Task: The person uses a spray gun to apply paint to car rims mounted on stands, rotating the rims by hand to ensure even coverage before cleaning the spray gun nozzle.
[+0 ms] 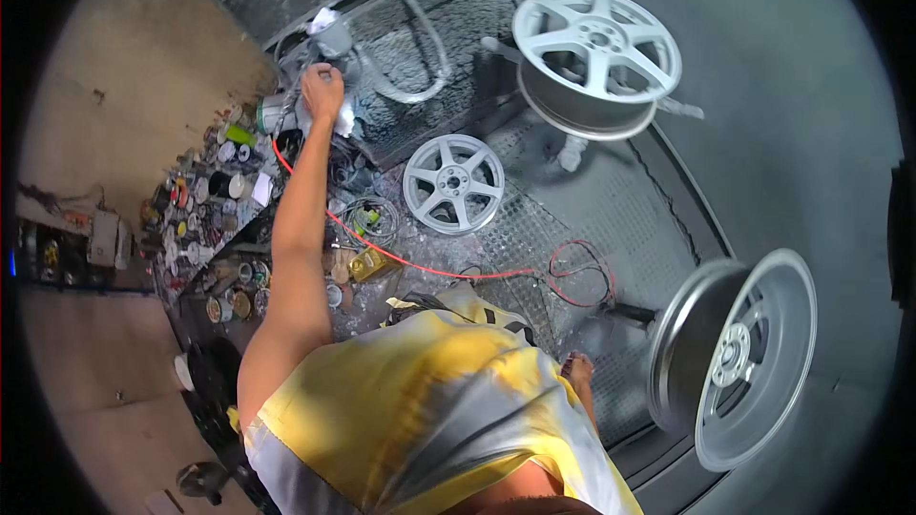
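Note:
My left hand (pixel 322 86) reaches forward to the clutter beside the textured grey panel, fingers curled; what they hold is hidden. Just above it is a pale cup-like container (pixel 331 34); white-grey cans (pixel 276 113) stand to its left. A red hose (pixel 429 270) runs from below that hand across the floor to a loop. Low at the right, partly behind my yellow-and-grey shirt (pixel 401 410), my right hand (pixel 579 369) hangs with fingers curled, too small to show whether they hold anything. The nearest wheel rim (pixel 730 358) is mounted upright to its right.
A white rim (pixel 597 38) lies raised on a wrapped stand; another (pixel 453 184) rests lower, near a grey hose coil (pixel 372 221). Crowded cans and pots (pixel 219 186) fill the left side, with a yellow container (pixel 372 264) below. Grey booth walls (pixel 811 133) enclose the right.

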### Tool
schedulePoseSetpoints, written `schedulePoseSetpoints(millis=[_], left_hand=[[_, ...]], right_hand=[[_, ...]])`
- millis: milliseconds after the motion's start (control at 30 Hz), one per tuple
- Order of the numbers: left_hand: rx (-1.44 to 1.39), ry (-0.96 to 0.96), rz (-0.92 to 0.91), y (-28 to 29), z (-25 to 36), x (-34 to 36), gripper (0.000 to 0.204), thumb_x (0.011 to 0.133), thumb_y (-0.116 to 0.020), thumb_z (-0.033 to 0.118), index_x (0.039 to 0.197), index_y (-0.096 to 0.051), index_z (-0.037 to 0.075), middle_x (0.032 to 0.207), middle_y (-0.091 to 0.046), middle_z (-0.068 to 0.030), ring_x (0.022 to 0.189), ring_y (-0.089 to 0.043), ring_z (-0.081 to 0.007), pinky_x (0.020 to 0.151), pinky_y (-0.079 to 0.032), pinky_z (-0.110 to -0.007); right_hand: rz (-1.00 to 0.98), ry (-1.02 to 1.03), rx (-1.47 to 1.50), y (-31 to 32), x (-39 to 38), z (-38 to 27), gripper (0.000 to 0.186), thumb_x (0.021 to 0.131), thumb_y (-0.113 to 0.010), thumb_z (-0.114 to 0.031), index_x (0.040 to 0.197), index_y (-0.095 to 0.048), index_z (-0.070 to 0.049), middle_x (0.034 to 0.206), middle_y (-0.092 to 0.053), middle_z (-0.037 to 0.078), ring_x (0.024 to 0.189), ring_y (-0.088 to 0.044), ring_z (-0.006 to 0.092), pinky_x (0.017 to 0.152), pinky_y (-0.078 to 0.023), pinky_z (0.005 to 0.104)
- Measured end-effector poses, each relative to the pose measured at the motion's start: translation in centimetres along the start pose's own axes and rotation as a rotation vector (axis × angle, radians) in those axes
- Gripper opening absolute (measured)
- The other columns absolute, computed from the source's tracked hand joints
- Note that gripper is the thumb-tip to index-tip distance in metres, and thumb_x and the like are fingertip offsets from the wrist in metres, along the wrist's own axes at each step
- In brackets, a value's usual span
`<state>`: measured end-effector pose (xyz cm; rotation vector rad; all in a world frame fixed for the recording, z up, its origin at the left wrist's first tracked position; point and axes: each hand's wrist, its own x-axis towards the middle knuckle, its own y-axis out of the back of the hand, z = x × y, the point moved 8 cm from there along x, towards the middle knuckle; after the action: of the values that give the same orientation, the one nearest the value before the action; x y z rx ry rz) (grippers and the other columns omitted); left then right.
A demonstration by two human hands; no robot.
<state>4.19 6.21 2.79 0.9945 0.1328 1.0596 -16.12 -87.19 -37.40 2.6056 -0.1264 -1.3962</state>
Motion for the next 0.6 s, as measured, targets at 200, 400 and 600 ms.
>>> schedulePoseSetpoints(millis=[200,400,600], left_hand=[[0.4,-0.101,0.176,2.2,-10.3,9.8,0.052,0.086,-0.076,0.034,0.128,-0.06,0.007,0.126,-0.059,-0.0215,0.118,-0.056,-0.0421,0.103,-0.047,-0.05],[0.305,-0.243,-0.069,-0.8,-17.1,13.0,0.053,0.088,-0.077,0.036,0.128,-0.063,0.003,0.127,-0.064,-0.0247,0.119,-0.06,-0.0435,0.101,-0.048,-0.051],[0.014,-0.359,-0.216,-1.1,-12.1,12.1,0.042,0.09,-0.078,0.028,0.116,-0.062,-0.001,0.101,-0.071,-0.0218,0.089,-0.067,-0.0371,0.082,-0.053,-0.043]], right_hand=[[-0.15,0.101,-0.126,-15.0,-2.0,-7.6,0.023,0.105,-0.057,-0.027,0.103,-0.065,-0.005,0.073,-0.061,0.005,0.057,-0.062,0.0185,0.052,-0.054,0.035],[-0.259,0.302,-0.462,-23.1,-2.5,-11.9,0.028,0.106,-0.057,-0.027,0.106,-0.068,-0.002,0.076,-0.064,0.007,0.059,-0.064,0.0168,0.053,-0.053,0.0317],[-0.215,0.674,-0.661,-29.0,-5.0,-22.6,0.031,0.103,-0.06,-0.03,0.099,-0.069,-0.001,0.075,-0.068,0.011,0.062,-0.066,0.0217,0.059,-0.053,0.0374]])
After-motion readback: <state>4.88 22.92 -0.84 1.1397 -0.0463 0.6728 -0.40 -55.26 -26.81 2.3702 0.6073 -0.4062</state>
